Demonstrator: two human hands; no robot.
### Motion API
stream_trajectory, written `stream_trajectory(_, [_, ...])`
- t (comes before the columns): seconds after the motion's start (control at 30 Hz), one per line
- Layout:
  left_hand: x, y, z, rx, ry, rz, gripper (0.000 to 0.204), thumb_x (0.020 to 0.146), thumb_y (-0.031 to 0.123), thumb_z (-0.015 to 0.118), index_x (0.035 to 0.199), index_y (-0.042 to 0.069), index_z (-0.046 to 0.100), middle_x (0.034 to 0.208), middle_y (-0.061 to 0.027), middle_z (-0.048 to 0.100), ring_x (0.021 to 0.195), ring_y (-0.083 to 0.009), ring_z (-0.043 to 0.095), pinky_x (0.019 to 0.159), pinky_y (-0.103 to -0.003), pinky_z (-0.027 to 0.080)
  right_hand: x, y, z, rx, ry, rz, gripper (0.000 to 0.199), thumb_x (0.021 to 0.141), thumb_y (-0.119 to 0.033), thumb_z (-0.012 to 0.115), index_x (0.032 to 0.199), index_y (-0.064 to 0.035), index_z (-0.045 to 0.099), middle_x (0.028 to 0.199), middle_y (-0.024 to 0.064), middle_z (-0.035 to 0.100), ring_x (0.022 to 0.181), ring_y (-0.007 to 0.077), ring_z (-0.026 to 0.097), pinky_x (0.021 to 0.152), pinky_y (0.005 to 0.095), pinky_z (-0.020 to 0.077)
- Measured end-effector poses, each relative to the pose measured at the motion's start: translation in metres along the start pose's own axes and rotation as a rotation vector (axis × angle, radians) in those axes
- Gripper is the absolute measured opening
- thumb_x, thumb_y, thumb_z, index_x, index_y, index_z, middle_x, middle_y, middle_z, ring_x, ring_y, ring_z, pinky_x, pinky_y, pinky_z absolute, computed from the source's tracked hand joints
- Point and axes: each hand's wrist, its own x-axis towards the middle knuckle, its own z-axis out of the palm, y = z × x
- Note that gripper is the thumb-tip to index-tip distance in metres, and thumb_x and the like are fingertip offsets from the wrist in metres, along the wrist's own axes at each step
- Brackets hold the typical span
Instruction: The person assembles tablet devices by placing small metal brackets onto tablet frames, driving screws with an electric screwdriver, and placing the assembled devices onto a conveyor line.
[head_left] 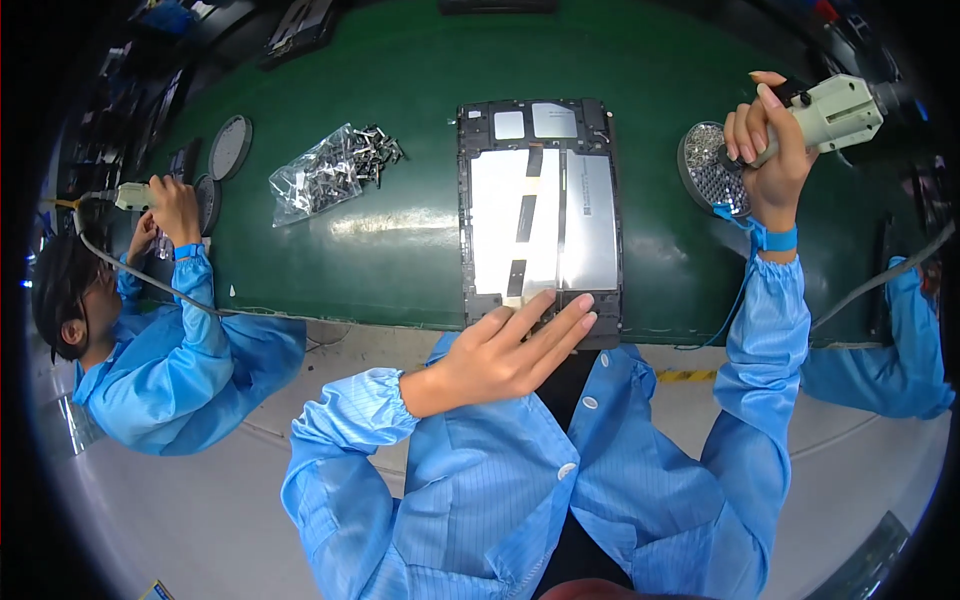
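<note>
A long workbench with a dark green mat [400, 90] runs across the upper half of the view, its surface catching a soft glare from overhead light. Its near edge is a pale strip [350, 335] with a short yellow and black striped mark [687, 376]. Below lies a smooth, light grey floor [200, 510]. Beyond the bench, the far side is dim, with dark shelves and equipment [130, 110] barely visible.
</note>
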Motion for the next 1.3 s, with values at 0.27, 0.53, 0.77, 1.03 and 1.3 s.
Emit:
stream_trajectory(0.27, [0.019, -0.116, -0.039, 0.245, 0.162, -0.322, 0.017, 0.076, 0.012, 0.072, 0.093, 0.011, 0.069, 0.09, -0.0007, 0.068, 0.077, -0.0212, 0.061, 0.061, -0.036, 0.038, 0.001, -0.005, 0.003, -0.108, 0.019, -0.019, 0.027, 0.093, -0.011, 0.052, 0.112, 0.0089, 0.053, 0.054, -0.0013, 0.033, 0.044, 0.009, 0.033, 0.045, 0.0279, 0.0331])
stream_trajectory(0.53, [0.005, -0.233, -0.023, -0.294, -0.207, -0.677, 0.02, 0.08, 0.012, 0.074, 0.096, 0.002, 0.073, 0.088, -0.0122, 0.066, 0.076, -0.0263, 0.063, 0.068, -0.035, 0.05, -0.001, -0.001, 0.004, -0.075, 0.005, 0.0, 0.027, 0.093, -0.01, 0.052, 0.113, 0.0083, 0.053, 0.054, -0.0014, 0.033, 0.044, 0.0092, 0.033, 0.045, 0.0279, 0.0328])
stream_trajectory(0.77, [-0.002, -0.235, -0.015, -0.174, -0.172, -0.493, 0.013, 0.078, 0.006, 0.073, 0.09, 0.001, 0.073, 0.088, -0.0119, 0.067, 0.084, -0.0298, 0.063, 0.072, -0.037, 0.051, -0.003, -0.003, 0.004, -0.075, -0.005, -0.017, 0.027, 0.092, -0.01, 0.052, 0.112, 0.008, 0.054, 0.053, -0.0015, 0.033, 0.044, 0.0089, 0.033, 0.045, 0.0275, 0.0325])
stream_trajectory(1.03, [0.024, -0.215, -0.022, -0.242, 0.021, -0.621, 0.013, 0.084, 0.011, 0.071, 0.095, 0.004, 0.073, 0.089, -0.0098, 0.07, 0.082, -0.0226, 0.067, 0.072, -0.032, 0.051, -0.003, -0.002, 0.003, -0.077, -0.019, -0.029, 0.028, 0.093, -0.011, 0.052, 0.113, 0.0072, 0.054, 0.053, -0.002, 0.033, 0.043, 0.0088, 0.034, 0.044, 0.0275, 0.0321])
stream_trajectory(1.3, [0.05, -0.208, 0.021, -0.855, -0.056, -0.962, 0.025, 0.089, 0.018, 0.072, 0.103, -0.002, 0.074, 0.098, -0.0044, 0.071, 0.083, -0.008, 0.06, 0.071, -0.021, 0.044, -0.003, -0.001, -0.01, -0.046, 0.024, -0.004, 0.027, 0.094, -0.011, 0.051, 0.113, 0.0074, 0.054, 0.054, -0.002, 0.034, 0.043, 0.0092, 0.035, 0.046, 0.0278, 0.0331])
